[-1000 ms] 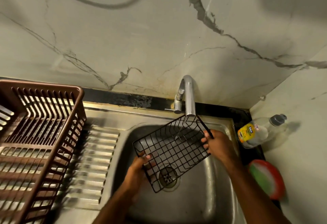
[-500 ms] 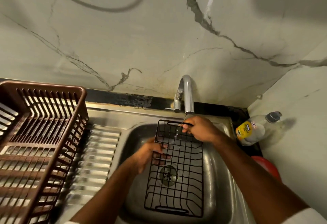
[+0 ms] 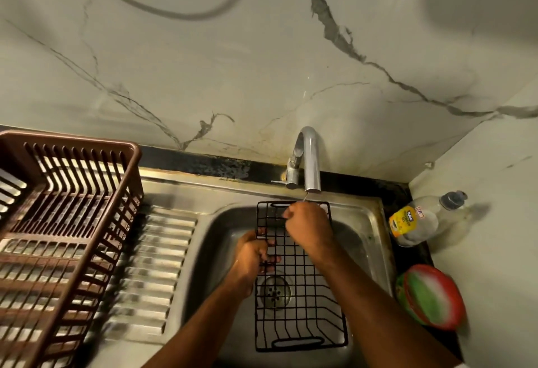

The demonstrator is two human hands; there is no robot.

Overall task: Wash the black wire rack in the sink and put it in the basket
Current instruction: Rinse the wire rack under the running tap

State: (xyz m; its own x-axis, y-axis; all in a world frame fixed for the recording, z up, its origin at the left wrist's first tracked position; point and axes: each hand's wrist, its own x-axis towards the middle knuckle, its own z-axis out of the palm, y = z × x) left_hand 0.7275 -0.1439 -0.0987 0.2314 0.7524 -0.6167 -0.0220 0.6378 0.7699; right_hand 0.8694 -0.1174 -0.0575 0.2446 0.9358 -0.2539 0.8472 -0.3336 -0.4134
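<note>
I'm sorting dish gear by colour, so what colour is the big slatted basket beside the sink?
Brown: the basket shows best in the head view.

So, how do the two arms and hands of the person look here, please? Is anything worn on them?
Both forearms are bare from the bottom edge of the picture up to the hands. The left hand and the right hand wear no gloves, and no ring, watch or bracelet shows. At the lower right corner a small pale patch may be a sleeve edge; it is too little to tell.

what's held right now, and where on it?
Black wire rack, by both hands: left hand grips its left edge, right hand grips wires near its far end, under the tap.
</note>
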